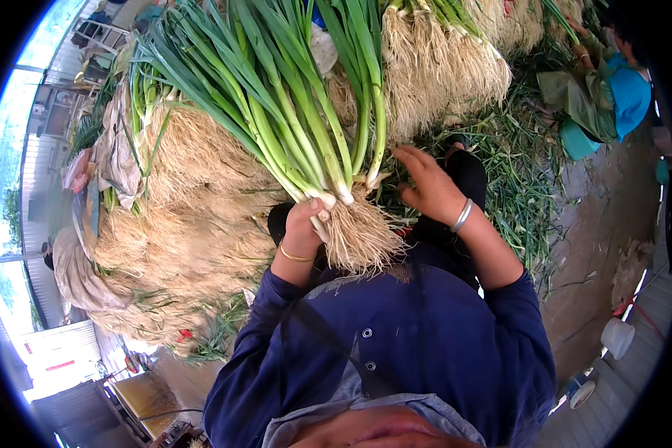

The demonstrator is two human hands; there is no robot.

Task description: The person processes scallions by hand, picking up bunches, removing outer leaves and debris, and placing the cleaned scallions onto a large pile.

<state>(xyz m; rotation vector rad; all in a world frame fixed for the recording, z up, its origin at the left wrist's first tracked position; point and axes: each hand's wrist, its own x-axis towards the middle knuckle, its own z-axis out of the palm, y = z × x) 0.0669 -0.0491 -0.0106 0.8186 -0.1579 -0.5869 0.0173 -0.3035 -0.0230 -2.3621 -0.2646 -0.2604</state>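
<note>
My left hand (303, 228) is closed around the white lower ends of a bunch of green onions (295, 138). Their leaves fan out toward the far left, and a tuft of pale roots (360, 235) hangs by my lap. To the right of the bunch is my right hand (434, 190), a silver bangle at its wrist. Its fingers are apart, with nothing visible between them. Between my hands, a few green onion stalks (379, 134) stand along the bunch's right side, their lower ends near my right fingertips.
Large heaps of rooted green onions (194, 231) lie to the left, with more root bundles (433, 71) at the far side. Cut green leaves (511, 179) litter the floor at right. Another person in blue (626, 97) sits at the far right. A white container (617, 337) stands at right.
</note>
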